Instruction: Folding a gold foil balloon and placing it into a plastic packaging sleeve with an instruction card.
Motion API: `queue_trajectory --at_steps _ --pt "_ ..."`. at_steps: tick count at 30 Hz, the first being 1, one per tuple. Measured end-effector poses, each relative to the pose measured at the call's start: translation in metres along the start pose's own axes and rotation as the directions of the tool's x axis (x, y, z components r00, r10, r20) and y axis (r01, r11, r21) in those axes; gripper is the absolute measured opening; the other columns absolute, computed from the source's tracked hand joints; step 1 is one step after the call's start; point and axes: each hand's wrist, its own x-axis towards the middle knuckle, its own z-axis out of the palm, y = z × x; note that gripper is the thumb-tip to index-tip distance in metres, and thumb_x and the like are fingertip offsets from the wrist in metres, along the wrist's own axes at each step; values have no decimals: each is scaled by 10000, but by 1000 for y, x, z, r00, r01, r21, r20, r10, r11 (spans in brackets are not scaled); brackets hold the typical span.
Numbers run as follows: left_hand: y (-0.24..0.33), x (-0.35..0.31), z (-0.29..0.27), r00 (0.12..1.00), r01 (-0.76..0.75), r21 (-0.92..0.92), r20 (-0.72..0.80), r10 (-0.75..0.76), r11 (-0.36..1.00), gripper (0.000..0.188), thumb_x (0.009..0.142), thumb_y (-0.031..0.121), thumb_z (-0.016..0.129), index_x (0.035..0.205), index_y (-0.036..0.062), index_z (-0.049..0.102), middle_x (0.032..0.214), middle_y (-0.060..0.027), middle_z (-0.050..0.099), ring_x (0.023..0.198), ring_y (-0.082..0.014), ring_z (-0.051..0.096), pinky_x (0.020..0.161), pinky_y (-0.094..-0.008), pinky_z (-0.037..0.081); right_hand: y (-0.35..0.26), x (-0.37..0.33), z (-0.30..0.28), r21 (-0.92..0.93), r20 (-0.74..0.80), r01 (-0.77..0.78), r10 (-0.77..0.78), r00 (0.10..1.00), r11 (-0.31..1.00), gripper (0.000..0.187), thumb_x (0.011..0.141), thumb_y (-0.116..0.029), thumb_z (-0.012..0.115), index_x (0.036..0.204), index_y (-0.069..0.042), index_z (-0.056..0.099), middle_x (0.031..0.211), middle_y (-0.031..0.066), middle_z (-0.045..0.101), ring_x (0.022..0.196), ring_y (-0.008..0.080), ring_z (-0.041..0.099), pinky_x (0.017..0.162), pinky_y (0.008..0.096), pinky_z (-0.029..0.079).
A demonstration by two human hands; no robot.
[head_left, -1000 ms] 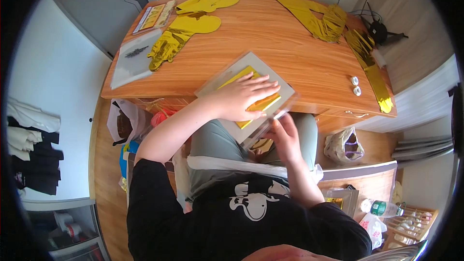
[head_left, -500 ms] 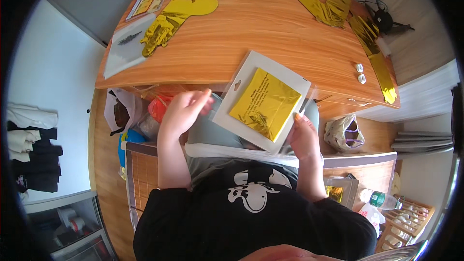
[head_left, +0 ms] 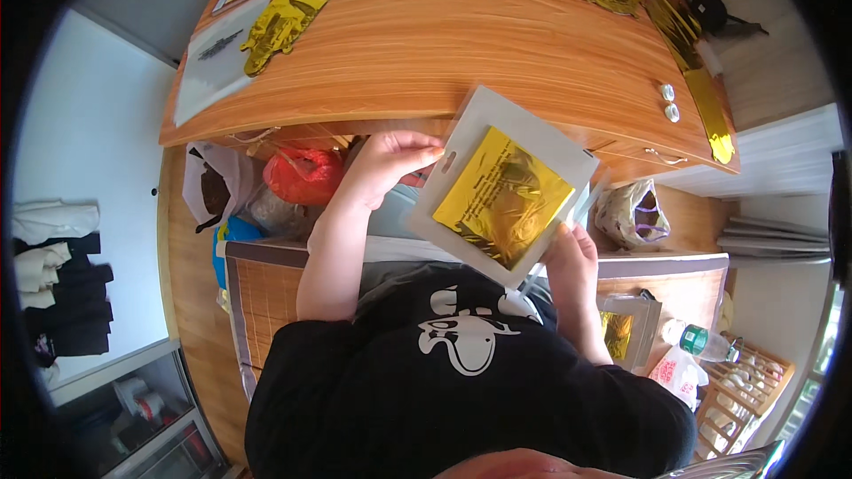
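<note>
Over my lap, in front of the desk edge, I hold a flat grey-backed package (head_left: pixel 543 115) tilted at an angle. A folded gold foil sheet (head_left: pixel 506 198) with dark print lies against its card, and a clear plastic sleeve seems to stick out around it. The fingers and thumb of my left hand (head_left: pixel 397 160) are pinched together at the package's upper left edge, near the hang hole. My right hand (head_left: pixel 572 262) grips the lower right edge, thumb on the front and the other fingers mostly hidden behind.
On the wooden desk (head_left: pixel 426 44) lie flat gold foil shapes (head_left: pixel 297 13), a clear plastic sleeve (head_left: pixel 213 58) and two small white rolls (head_left: pixel 670 103). Below are a red bag (head_left: pixel 303 176) and a patterned bag (head_left: pixel 632 213). Behind my right arm are another package (head_left: pixel 626 328) and a bottle (head_left: pixel 706 343).
My left hand has moved up and right onto the package's edge, where before it was apart from it. The package has shifted slightly right, still in my right hand. The view has shifted a little.
</note>
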Motion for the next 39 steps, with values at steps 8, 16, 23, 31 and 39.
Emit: queue_trajectory --at_steps 8,16,23,31,39 --pt "-2 3 -5 1000 19 -61 8 -18 998 230 878 225 841 1034 74 763 966 -17 758 872 -104 698 718 -287 577 -22 13 2 -32 92 11 -8 996 999 135 1056 -183 626 1052 -55 668 934 57 722 783 165 691 720 346 589" --pt "6 4 -4 980 110 -256 192 -61 960 256 933 199 795 1128 42 742 987 -33 755 888 -121 703 724 -294 617 -25 26 4 -14 97 -25 26 995 1000 141 1055 -149 594 1086 -35 672 951 40 720 779 132 677 700 315 560" --pt "11 9 6 999 1 -37 40 0 999 199 929 252 793 1026 82 760 922 -32 756 821 -120 712 710 -293 583 -8 43 -34 38 150 -54 48 988 998 333 1065 -187 556 1308 36 609 1204 127 714 1087 214 693 951 363 539" --pt "-1 20 0 993 38 -109 116 -25 993 218 922 253 815 1005 58 765 894 -19 738 796 -80 679 662 -247 579 -29 22 11 -13 73 -37 38 997 999 211 1069 -187 573 1133 -14 677 919 18 703 760 94 629 745 277 533" --pt "7 10 15 996 11 -147 95 3 989 257 1037 304 664 1075 65 750 912 14 704 771 -60 653 664 -233 563 -7 36 -12 30 25 3 -3 1000 1000 179 1048 -183 621 1142 -43 680 903 6 691 744 102 631 746 267 540"
